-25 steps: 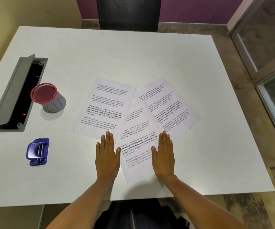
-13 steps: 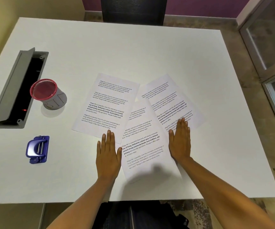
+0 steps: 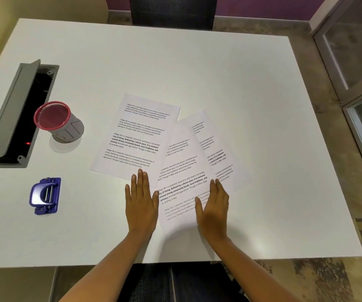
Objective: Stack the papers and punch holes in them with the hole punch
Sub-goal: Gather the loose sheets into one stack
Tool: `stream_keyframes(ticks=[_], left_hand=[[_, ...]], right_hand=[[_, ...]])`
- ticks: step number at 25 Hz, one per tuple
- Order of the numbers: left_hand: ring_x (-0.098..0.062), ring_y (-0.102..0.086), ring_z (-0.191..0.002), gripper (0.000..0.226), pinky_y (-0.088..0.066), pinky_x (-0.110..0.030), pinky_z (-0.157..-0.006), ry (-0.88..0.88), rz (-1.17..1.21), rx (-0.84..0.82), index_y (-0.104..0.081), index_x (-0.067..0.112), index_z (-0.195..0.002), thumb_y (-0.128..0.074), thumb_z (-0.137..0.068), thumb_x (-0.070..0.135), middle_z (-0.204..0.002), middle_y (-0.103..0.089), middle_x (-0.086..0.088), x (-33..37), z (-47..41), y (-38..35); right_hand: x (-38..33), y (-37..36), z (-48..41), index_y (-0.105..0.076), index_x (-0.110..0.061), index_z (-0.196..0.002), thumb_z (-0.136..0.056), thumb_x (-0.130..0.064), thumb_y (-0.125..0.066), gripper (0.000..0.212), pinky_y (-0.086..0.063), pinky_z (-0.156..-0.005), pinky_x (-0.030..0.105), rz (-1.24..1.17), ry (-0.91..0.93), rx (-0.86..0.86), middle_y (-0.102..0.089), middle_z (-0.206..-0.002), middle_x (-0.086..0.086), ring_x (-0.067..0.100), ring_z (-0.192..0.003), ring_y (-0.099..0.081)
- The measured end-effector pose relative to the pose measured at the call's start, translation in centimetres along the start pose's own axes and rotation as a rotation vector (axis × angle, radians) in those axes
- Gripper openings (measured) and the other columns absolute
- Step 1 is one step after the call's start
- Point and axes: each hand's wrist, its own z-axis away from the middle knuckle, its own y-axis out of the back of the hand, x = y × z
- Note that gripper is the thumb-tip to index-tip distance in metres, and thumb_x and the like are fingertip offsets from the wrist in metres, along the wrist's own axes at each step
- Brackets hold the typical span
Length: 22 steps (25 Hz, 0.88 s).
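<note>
Three printed sheets lie fanned on the white table. The left sheet lies flat, and the middle sheet overlaps its right edge. Most of the right sheet is tucked under the middle one. My left hand lies flat and open, fingertips touching the left sheet's bottom corner. My right hand rests flat on the lower right of the middle sheet, over the right sheet's edge. A blue hole punch sits at the table's left, apart from both hands.
A grey cup with a red rim stands left of the papers. Beyond it a grey cable tray is open in the tabletop. A dark chair stands at the far side. A glass partition is at the right.
My right hand has slid back leftward, dragging the right sheet under the middle sheet so the two overlap more. My left hand has stayed in place.
</note>
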Motion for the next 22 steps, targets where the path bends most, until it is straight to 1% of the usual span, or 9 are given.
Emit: stream_keyframes(ticks=[2,4,7,10,13,16,18,19,22], left_hand=[[-0.024,-0.006,-0.152,0.068,-0.008,-0.044,-0.124,0.000,0.000,-0.004,-0.008,0.010,-0.155,-0.008,-0.098,0.047,-0.164,-0.005,-0.006,-0.1,0.0,0.0],[-0.023,-0.003,-0.153,0.070,-0.006,-0.043,-0.124,-0.006,0.010,-0.012,-0.004,0.012,-0.155,-0.004,-0.097,0.052,-0.164,-0.001,-0.004,-0.1,0.0,0.0],[-0.023,-0.002,-0.153,0.070,-0.006,-0.044,-0.124,-0.013,0.037,-0.010,-0.005,0.012,-0.155,-0.007,-0.097,0.052,-0.165,-0.001,-0.004,0.0,0.1,0.2],[-0.023,-0.004,-0.152,0.069,-0.007,-0.045,-0.124,-0.009,0.051,-0.005,-0.008,0.011,-0.155,-0.009,-0.098,0.049,-0.164,-0.005,-0.004,0.0,0.2,0.4],[-0.023,-0.005,-0.152,0.069,-0.009,-0.045,-0.124,-0.003,0.054,-0.001,-0.010,0.011,-0.155,-0.007,-0.098,0.049,-0.164,-0.007,-0.005,0.1,0.3,0.5],[-0.024,-0.007,-0.152,0.071,-0.010,-0.046,-0.124,-0.015,0.051,0.006,-0.013,0.010,-0.155,-0.001,-0.098,0.051,-0.164,-0.009,-0.006,0.1,0.2,0.6],[-0.024,-0.009,-0.152,0.072,-0.010,-0.046,-0.124,-0.017,0.046,0.010,-0.014,0.009,-0.154,0.003,-0.097,0.051,-0.164,-0.011,-0.006,0.1,0.2,0.5],[-0.024,-0.009,-0.152,0.073,-0.010,-0.046,-0.124,-0.016,0.049,0.014,-0.014,0.009,-0.154,0.003,-0.097,0.050,-0.164,-0.011,-0.006,0.1,0.3,0.4],[-0.023,-0.009,-0.152,0.072,-0.009,-0.045,-0.124,-0.010,0.061,0.022,-0.015,0.008,-0.154,0.001,-0.098,0.049,-0.164,-0.011,-0.006,0.1,0.3,0.2]], right_hand=[[-0.8,0.5,-1.0,-0.041,0.003,-0.140,-0.081,-0.022,-0.074,0.071,-0.038,-0.109,0.047,-0.091,-0.162,-0.034,-0.045,-0.139,0.021,0.035,-0.128,-0.043],[-1.5,1.0,-2.3,-0.035,-0.002,-0.143,-0.079,-0.028,-0.075,0.079,-0.031,-0.109,0.044,-0.096,-0.358,-0.105,-0.041,-0.139,0.017,0.032,-0.127,-0.038],[-1.6,1.7,-4.2,-0.034,-0.004,-0.140,-0.078,-0.030,-0.076,0.079,-0.033,-0.106,0.042,-0.013,-0.451,-0.181,-0.046,-0.135,0.017,0.032,-0.126,-0.038],[-1.6,2.1,-5.3,-0.042,-0.005,-0.131,-0.077,-0.026,-0.077,0.067,-0.037,-0.101,0.044,-0.040,-0.504,-0.243,-0.057,-0.126,0.015,0.033,-0.124,-0.043],[-1.3,2.4,-5.7,-0.055,-0.004,-0.121,-0.082,-0.022,-0.073,0.046,-0.049,-0.097,0.043,-0.150,-0.475,-0.269,-0.063,-0.119,0.015,0.033,-0.113,-0.057],[-0.7,3.3,-7.3,-0.063,0.000,-0.107,-0.088,-0.017,-0.068,0.026,-0.057,-0.080,0.033,-0.308,-0.487,-0.150,-0.063,-0.111,0.018,0.032,-0.098,-0.065],[-0.3,3.7,-9.1,-0.062,0.000,-0.100,-0.089,-0.015,-0.067,0.020,-0.052,-0.069,0.023,-0.332,-0.499,-0.067,-0.059,-0.111,0.017,0.029,-0.094,-0.064],[-0.1,3.9,-10.0,-0.062,0.001,-0.100,-0.089,-0.014,-0.066,0.019,-0.048,-0.071,0.023,-0.306,-0.499,-0.030,-0.056,-0.114,0.017,0.027,-0.096,-0.061],[0.7,4.0,-12.4,-0.064,-0.002,-0.113,-0.088,-0.017,-0.067,0.029,-0.040,-0.092,0.035,-0.115,-0.514,-0.011,-0.046,-0.129,0.014,0.030,-0.117,-0.044]])
